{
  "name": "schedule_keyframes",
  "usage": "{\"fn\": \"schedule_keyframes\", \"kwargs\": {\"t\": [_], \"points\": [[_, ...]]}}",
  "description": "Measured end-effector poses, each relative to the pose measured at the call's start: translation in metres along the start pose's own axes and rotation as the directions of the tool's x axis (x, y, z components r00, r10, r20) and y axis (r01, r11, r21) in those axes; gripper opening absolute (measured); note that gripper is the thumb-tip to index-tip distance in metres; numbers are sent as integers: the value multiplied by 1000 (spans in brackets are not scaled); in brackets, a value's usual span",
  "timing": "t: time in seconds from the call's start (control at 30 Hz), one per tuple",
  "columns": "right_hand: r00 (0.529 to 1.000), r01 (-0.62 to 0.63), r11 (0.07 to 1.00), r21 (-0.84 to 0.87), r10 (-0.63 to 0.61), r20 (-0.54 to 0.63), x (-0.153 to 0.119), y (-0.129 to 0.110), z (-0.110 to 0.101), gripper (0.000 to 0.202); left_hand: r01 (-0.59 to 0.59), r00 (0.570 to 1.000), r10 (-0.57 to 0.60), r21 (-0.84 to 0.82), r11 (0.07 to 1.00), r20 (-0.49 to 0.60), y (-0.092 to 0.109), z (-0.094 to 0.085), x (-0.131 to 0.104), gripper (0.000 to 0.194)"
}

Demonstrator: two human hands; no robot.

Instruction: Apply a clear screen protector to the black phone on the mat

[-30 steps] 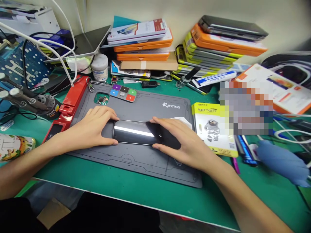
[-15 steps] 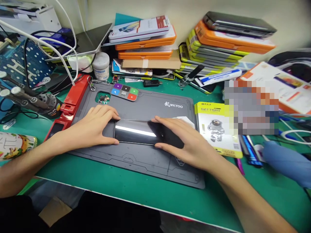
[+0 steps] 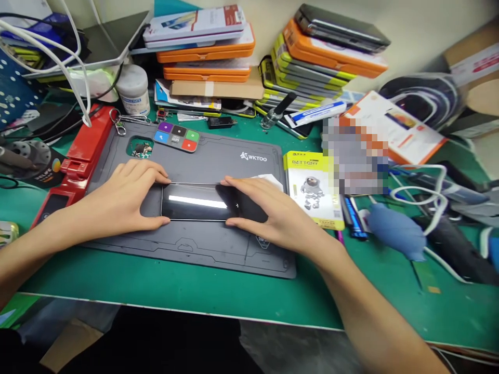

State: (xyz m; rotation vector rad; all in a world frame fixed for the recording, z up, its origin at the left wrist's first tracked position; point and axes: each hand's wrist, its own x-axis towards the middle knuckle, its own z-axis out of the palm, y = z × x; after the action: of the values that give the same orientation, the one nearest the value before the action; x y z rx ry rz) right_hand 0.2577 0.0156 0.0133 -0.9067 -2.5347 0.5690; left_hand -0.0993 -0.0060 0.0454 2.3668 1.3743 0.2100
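A black smartphone [image 3: 195, 203] lies lengthwise on the grey work mat [image 3: 218, 249], its glossy screen up with a bright light streak across it. My left hand [image 3: 130, 195] grips its left end, thumb on the near edge and fingers on the far edge. Round the right end, my right hand [image 3: 268, 205] holds it the same way, its palm and fingers covering part of that end. Behind the phone, a small coloured magnetic pad [image 3: 177, 136] lies on the mat beside a cut-out with tiny metal parts [image 3: 141, 149].
A yellow battery box [image 3: 315, 189] lies right of the mat, with a blue air blower [image 3: 397, 231] farther right. Along the mat's left edge runs a red device [image 3: 88, 140]. Stacked orange cases [image 3: 206, 52] and a white paste jar [image 3: 133, 91] stand at the back.
The camera view has swung to the right, so everything appears shifted left and slightly up. Both hands keep their hold on the phone, which stays in place on the mat.
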Motion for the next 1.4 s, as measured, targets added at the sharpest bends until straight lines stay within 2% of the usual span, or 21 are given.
{"fn": "schedule_keyframes", "kwargs": {"t": [0.37,0.8,1.2,1.27,1.37,1.4], "points": [[1000,-25,999,26,25,3,0,0,-1,75,-8,1000,8,25,1000,-4,-1,0,1,67],[1000,18,1000,-16,-18,-16,-1,0,1,73,-12,1000,12,45,999,-13,3,0,0,62],[999,-39,999,17,39,11,1,-2,1,70,23,1000,-24,24,999,15,6,-5,0,64],[997,-73,997,40,72,17,2,-2,2,69,-22,1000,21,72,997,14,7,-4,-1,63],[994,-110,988,105,108,18,5,-2,4,70,-209,978,206,190,959,35,9,2,-2,57],[993,-118,984,131,116,21,6,-2,5,72,-233,972,230,218,948,38,9,4,-3,64]]}}
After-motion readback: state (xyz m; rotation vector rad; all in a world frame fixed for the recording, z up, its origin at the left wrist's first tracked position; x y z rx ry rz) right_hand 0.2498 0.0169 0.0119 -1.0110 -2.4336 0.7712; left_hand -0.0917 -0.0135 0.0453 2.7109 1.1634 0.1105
